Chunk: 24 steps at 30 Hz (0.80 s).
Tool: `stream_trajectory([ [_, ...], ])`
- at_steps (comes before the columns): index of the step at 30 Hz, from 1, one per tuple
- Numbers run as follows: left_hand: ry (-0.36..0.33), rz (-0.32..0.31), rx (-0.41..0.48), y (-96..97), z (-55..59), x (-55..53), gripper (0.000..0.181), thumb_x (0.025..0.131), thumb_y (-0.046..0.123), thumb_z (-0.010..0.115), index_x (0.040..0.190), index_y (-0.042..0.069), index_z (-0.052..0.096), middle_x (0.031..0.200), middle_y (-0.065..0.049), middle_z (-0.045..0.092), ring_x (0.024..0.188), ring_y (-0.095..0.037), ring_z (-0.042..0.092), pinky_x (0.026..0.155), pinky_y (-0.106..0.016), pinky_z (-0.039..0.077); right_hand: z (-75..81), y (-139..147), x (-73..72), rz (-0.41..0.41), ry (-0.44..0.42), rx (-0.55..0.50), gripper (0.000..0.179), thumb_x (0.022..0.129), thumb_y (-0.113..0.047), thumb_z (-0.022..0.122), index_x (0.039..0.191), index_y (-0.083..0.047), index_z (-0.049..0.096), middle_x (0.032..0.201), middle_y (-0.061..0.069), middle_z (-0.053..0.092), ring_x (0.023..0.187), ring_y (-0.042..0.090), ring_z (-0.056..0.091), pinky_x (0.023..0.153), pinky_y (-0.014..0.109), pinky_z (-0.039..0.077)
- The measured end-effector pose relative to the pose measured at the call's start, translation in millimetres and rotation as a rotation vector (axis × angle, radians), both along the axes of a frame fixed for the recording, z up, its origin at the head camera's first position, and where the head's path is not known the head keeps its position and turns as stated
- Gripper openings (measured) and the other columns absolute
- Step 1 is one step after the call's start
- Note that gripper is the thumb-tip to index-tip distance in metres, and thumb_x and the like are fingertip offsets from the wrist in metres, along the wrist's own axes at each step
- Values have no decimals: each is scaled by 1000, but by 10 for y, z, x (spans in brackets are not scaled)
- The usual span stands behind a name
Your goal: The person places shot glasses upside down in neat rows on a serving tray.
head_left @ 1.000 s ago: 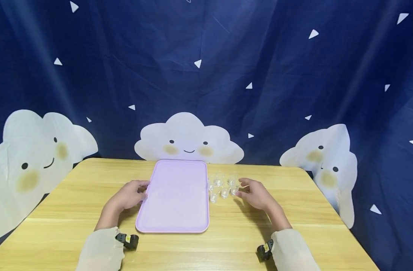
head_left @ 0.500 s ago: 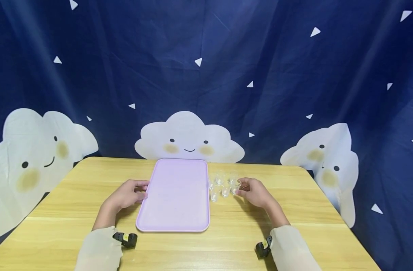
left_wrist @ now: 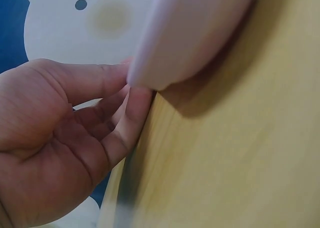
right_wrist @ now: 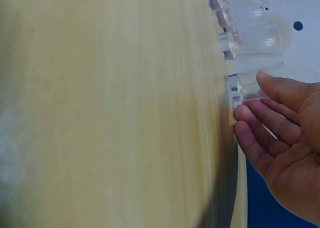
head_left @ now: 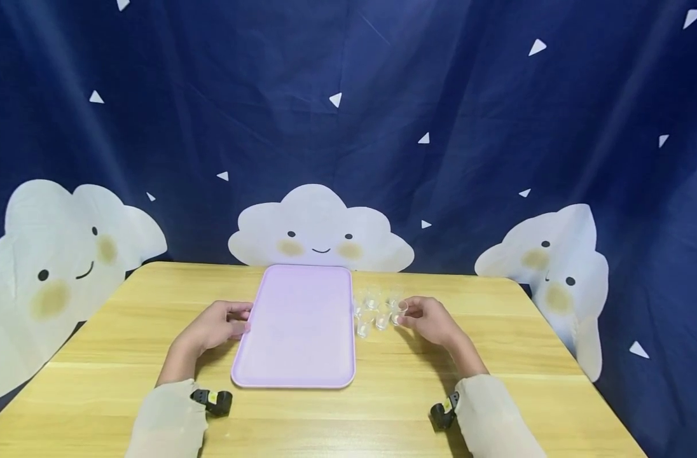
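Note:
A lilac rectangular tray (head_left: pixel 297 331) lies on the table. My left hand (head_left: pixel 211 326) pinches its left edge; in the left wrist view the thumb is on the tray rim (left_wrist: pixel 175 42), with the other fingers under it. To the tray's right stands a cluster of several clear shot glasses (head_left: pixel 371 304). My right hand (head_left: pixel 434 323) holds the rightmost front shot glass (right_wrist: pixel 245 86) between the thumb on one side and the fingers on the other. In the right wrist view that glass stands upright with its base at the table surface.
The wooden table (head_left: pixel 394 407) reaches back to a dark blue curtain (head_left: pixel 280 95) with white clouds. Other shot glasses (right_wrist: pixel 252 41) stand close beside the held one, and the nearest lie tight along the tray's right edge.
The right hand's thumb and fingers have come in around the shot glass. The left hand stays at the tray's edge. The head view has tilted slightly, and the tray has not visibly moved.

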<state>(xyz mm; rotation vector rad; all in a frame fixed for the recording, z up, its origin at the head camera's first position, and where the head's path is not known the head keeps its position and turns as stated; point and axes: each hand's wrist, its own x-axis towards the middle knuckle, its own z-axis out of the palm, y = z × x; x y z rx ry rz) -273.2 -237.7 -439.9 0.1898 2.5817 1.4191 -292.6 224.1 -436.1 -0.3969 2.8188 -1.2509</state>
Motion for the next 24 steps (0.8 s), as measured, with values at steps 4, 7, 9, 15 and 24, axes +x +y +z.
stream_trajectory([
  [4,2,0,2,-13,8,11,51,93,-3,64,141,-14,51,121,-22,64,103,-26,62,83,-35,62,-16,-28,-21,0,-2,-15,25,93,-7,73,117,1,71,108,12,73,97,25,70,87,40,59],
  [7,3,-8,13,-19,6,11,51,94,-3,64,141,-14,50,121,-22,64,103,-26,63,84,-36,62,-34,-44,-31,-5,-6,-23,24,92,-6,74,115,0,71,107,10,73,95,24,70,87,39,59],
  [9,2,-12,19,-23,-3,14,51,93,-3,64,141,-15,50,120,-22,64,103,-26,63,84,-36,62,-38,-52,-36,0,0,-26,24,92,-6,74,114,0,71,106,10,73,94,24,70,87,39,59],
  [15,-5,-8,48,-43,-31,21,53,92,-5,64,141,-16,49,120,-22,64,103,-26,63,84,-35,62,-13,-68,-37,-6,20,-18,21,91,-8,75,110,0,71,103,9,72,93,24,69,85,40,58],
  [24,-8,-8,51,-23,-24,5,53,92,-4,64,142,-15,49,120,-22,63,103,-26,63,85,-36,62,107,1,-7,-36,31,4,23,92,-14,75,109,0,70,96,5,73,90,20,69,79,34,57],
])
